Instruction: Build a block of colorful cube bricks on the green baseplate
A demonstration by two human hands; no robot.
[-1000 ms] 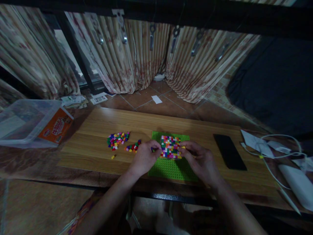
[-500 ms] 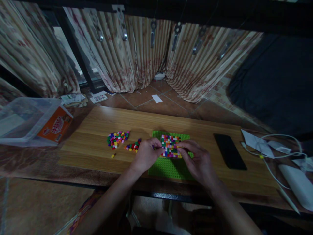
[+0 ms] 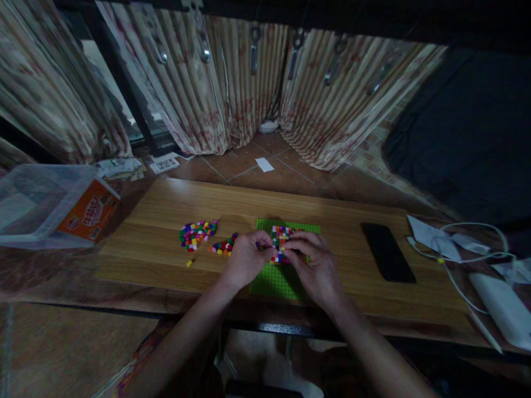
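Observation:
A green studded baseplate (image 3: 274, 284) lies on the wooden board, with a block of small multicoloured toy bricks (image 3: 280, 232) set in rows on it. My left hand (image 3: 246, 260) is at the left edge of the rows, thumb and forefinger pinched together low over the bricks. From the right, my right hand (image 3: 317, 265) reaches over the rows and hides many of them. Its fingertips are closed beside the left ones, with a yellowish speck there. Whatever either pinch holds is too small to make out.
Loose bricks lie in a larger pile (image 3: 197, 235) and a smaller pile (image 3: 224, 245) on the wooden board (image 3: 145, 249), near a stray yellow brick (image 3: 189, 263). A black phone (image 3: 388, 252) is at right, past it cables and a white device (image 3: 500, 309). A clear plastic bin (image 3: 50, 204) stands left.
My right hand has moved left across the brick rows, bringing its fingertips close to the left hand's and covering more bricks. The left hand stays nearly in place. The view has shifted slightly.

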